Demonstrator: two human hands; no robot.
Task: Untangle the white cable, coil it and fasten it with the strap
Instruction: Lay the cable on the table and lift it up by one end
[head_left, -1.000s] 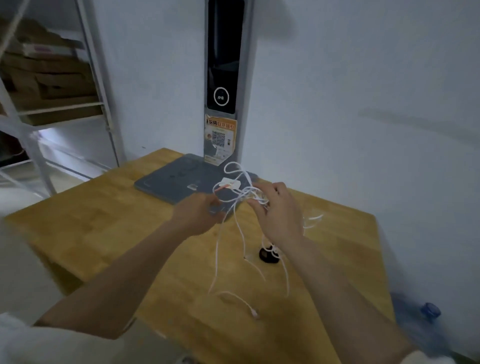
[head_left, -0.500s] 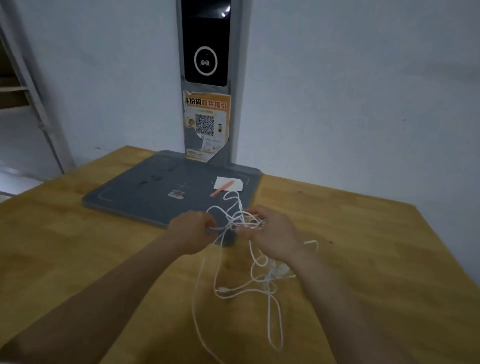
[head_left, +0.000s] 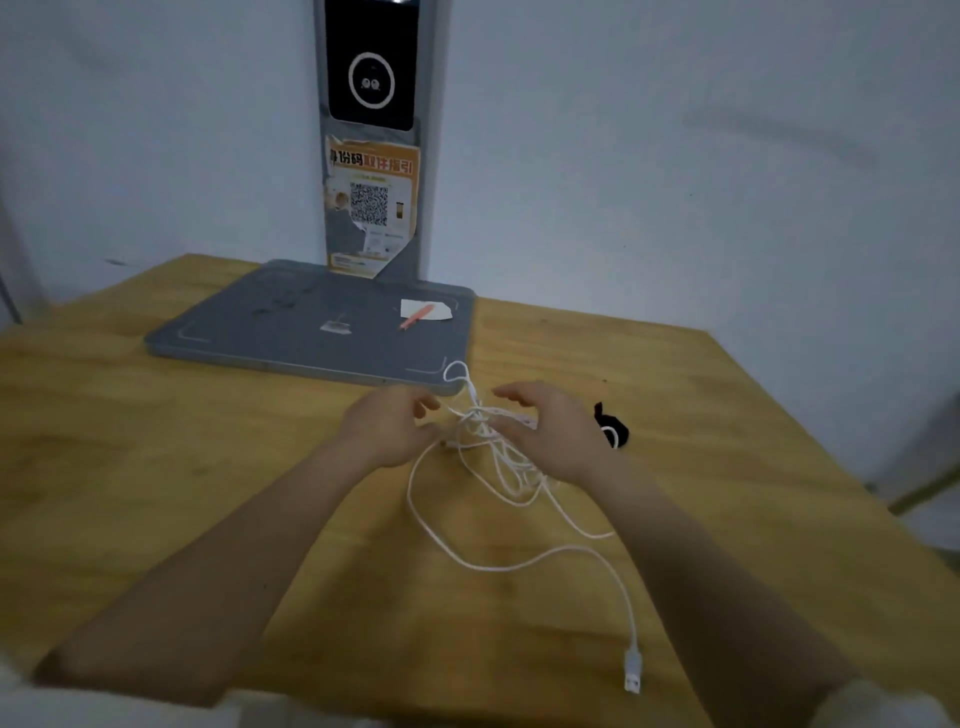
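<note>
Left hand (head_left: 387, 434), right hand (head_left: 550, 436) pinch tangled white cable (head_left: 483, 423) above table (head_left: 156, 467).

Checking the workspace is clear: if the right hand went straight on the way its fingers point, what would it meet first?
Probably the left hand: the right hand points leftward across the white cable knot between them. Depth is unclear.

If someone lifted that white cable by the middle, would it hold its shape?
Probably not. The white cable lies in loose, wandering loops, so it looks floppy. It seems thin and light. Its plug end would likely dangle and swing.
</note>
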